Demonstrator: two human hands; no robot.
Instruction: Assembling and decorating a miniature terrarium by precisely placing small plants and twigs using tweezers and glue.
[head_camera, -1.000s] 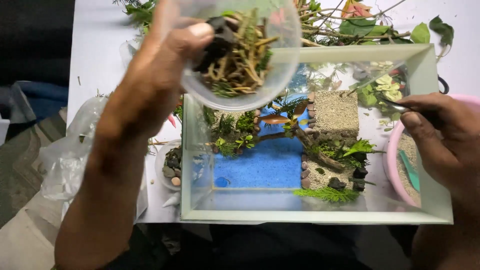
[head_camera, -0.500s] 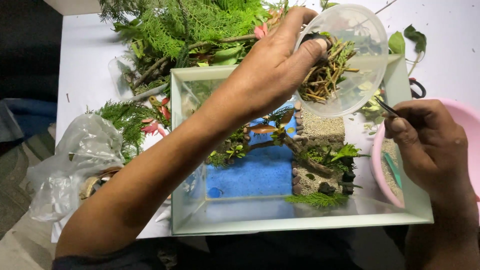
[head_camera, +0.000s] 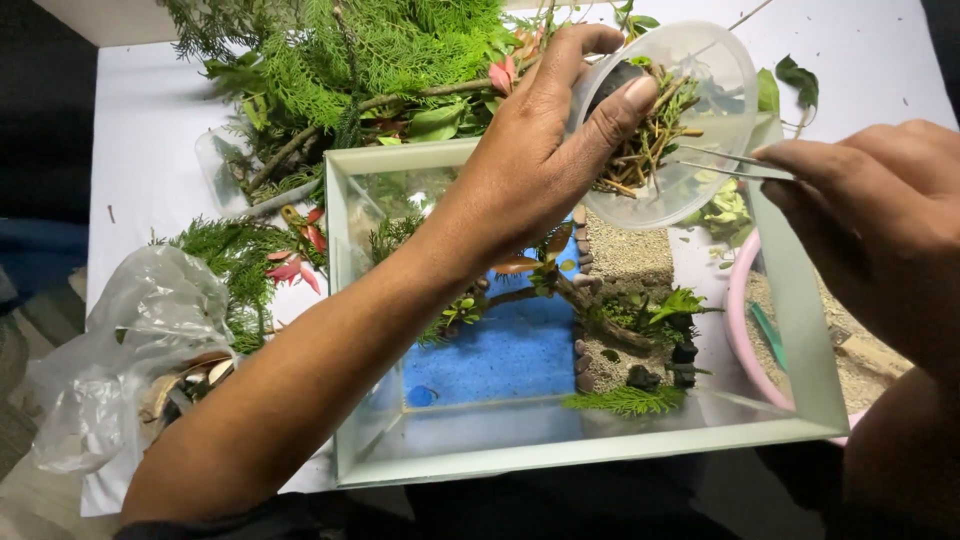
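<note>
Left hand (head_camera: 535, 165) wrapped around a clear, round plastic bowl (head_camera: 700, 90), thumb hooked over the rim, fingers clamped on the outside wall; bowl tipped toward the camera, held over the far right corner of the tank. Packed inside: a tangle of thin woody twigs and bits of green moss (head_camera: 650, 135), dry and stringy looking.

Right hand (head_camera: 880, 215) pinching slim metal tweezers (head_camera: 730, 165), fingers closed tight on the handle, tips poking into the twig pile in the bowl. Can't tell whether the tips are together or apart, too thin and buried.

Below both: a rectangular glass tank with pale frosted edges (head_camera: 590, 450). Floor of it half smooth blue sheet (head_camera: 500, 355), half gritty tan sand (head_camera: 630, 255), split by a line of small rounded pebbles (head_camera: 583, 350). Gnarled brown branch (head_camera: 600, 315) lying across the middle, little leafy sprigs and dark stones around it, feathery green frond (head_camera: 625, 400) at the near edge.

Right of the tank, touching it: pink round plastic basin holding sand (head_camera: 745, 340). Far left on the white table (head_camera: 130, 130): heap of soft, scaly conifer cuttings (head_camera: 370, 50) with a few red leaves. Near left: crinkled clear plastic bag (head_camera: 130, 350).
</note>
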